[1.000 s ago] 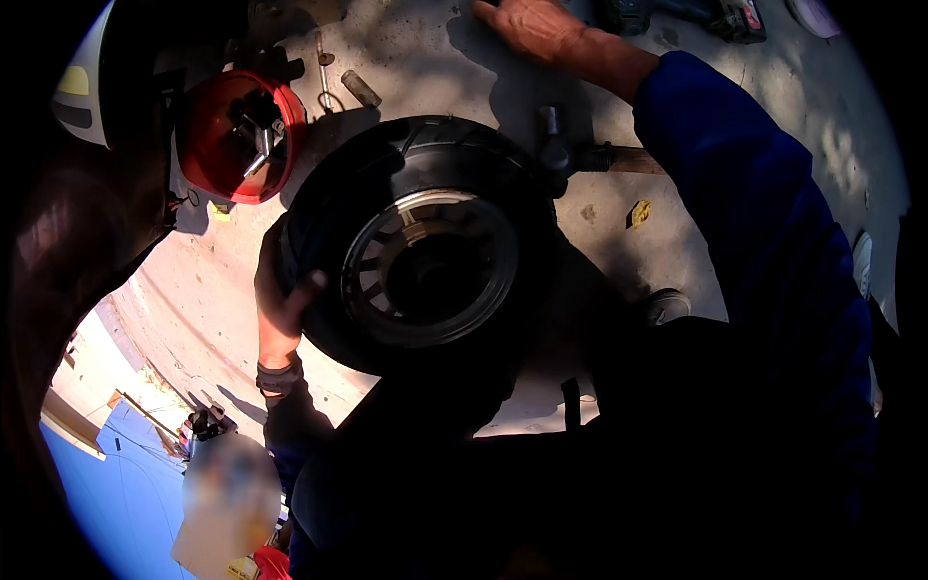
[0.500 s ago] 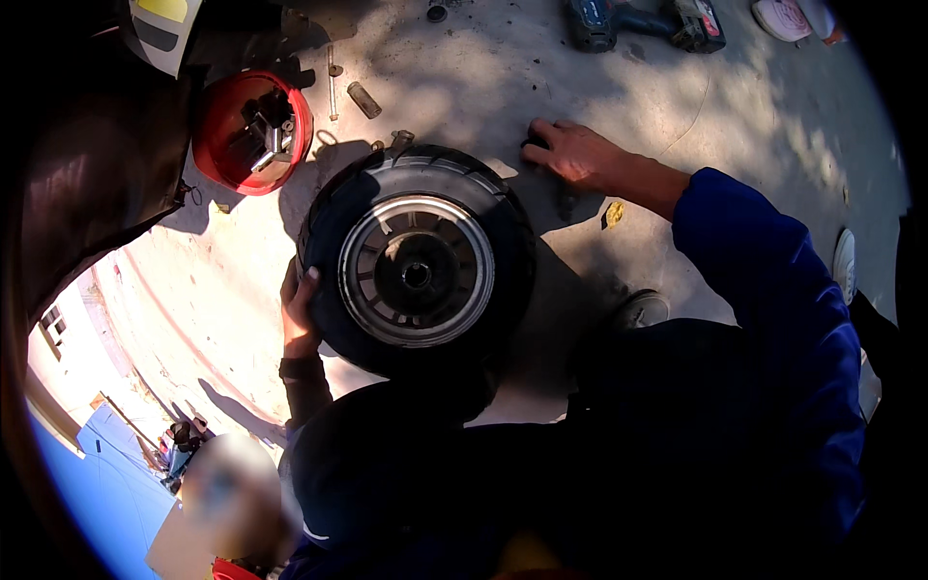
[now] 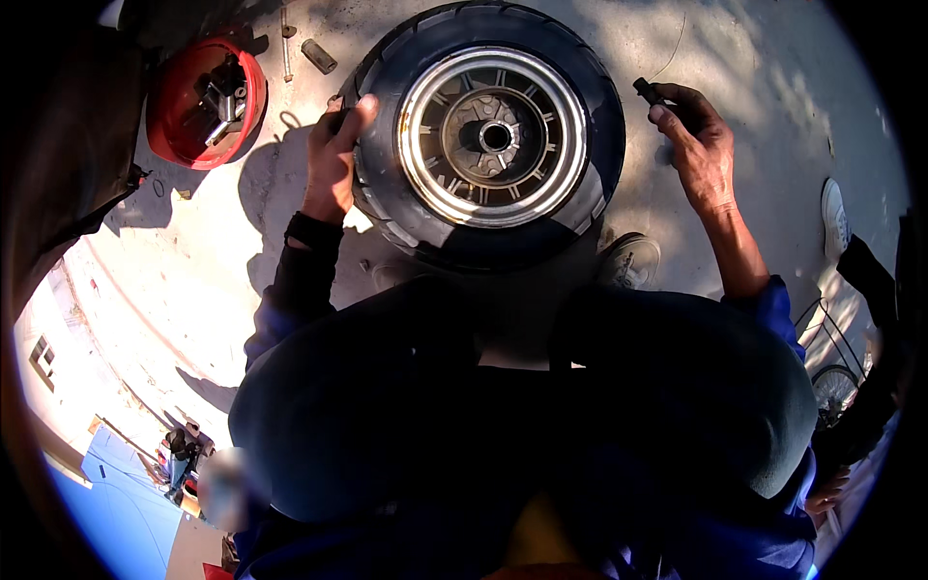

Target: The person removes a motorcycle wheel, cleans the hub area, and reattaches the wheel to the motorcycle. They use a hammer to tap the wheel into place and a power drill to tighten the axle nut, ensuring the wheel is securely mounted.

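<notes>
A scooter-type wheel, its black tyre (image 3: 601, 106) fitted on a silver rim (image 3: 570, 184), leans in front of my knees with its hub side turned up toward me. My left hand (image 3: 332, 164) grips the tyre's left edge, thumb on the sidewall and the other fingers partly hidden. Off to the wheel's right, my right hand (image 3: 704, 159) is raised and pinches a short black cylindrical piece (image 3: 648, 91) between thumb and forefinger. That piece is apart from the wheel; its exact kind I cannot make out.
A red bowl (image 3: 159, 116) of metal sockets and parts stands at the far left. Close by lie a long bolt (image 3: 286, 48) and a metal sleeve (image 3: 318, 56). My shoe (image 3: 633, 259) is just right of the wheel. Another person's white shoe (image 3: 835, 208) shows at the right.
My right hand has come away from the floor and moved right, now showing the black piece. The wheel sits higher in view, its face tipped more toward me; my left hand moved up with it.
</notes>
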`<state>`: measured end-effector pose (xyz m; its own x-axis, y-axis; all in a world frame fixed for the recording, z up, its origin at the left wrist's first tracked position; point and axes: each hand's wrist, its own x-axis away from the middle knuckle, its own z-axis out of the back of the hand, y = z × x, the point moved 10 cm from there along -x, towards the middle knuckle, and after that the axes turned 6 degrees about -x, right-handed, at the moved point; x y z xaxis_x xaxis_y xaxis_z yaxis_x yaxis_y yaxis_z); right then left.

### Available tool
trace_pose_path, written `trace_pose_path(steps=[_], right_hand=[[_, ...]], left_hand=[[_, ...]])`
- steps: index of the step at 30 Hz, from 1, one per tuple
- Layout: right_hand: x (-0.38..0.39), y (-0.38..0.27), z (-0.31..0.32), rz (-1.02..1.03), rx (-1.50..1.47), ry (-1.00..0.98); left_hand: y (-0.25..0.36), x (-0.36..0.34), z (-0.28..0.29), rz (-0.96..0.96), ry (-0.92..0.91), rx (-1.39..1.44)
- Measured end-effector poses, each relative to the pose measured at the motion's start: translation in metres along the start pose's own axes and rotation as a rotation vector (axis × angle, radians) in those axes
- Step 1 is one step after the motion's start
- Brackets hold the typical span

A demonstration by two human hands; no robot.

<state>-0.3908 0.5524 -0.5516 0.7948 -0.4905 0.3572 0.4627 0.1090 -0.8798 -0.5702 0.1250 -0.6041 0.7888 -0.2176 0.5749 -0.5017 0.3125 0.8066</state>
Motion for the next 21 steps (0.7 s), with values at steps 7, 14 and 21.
trace_pose_path(steps=[7,14,21], right_hand=[[0.031,-0.044,-0.031,0.241,0.100,-0.110],[0.033,-0.055,-0.089,0.469,0.237,-0.299],[0.029,-0.060,-0.129,0.616,0.485,-0.367]], left_hand=[[0.036,0.014,-0.099,-0.723,0.107,-0.597],[0.013,0.011,-0.091,-0.688,0.026,-0.614],[0.011,0.017,-0.090,-0.665,0.096,-0.670]])
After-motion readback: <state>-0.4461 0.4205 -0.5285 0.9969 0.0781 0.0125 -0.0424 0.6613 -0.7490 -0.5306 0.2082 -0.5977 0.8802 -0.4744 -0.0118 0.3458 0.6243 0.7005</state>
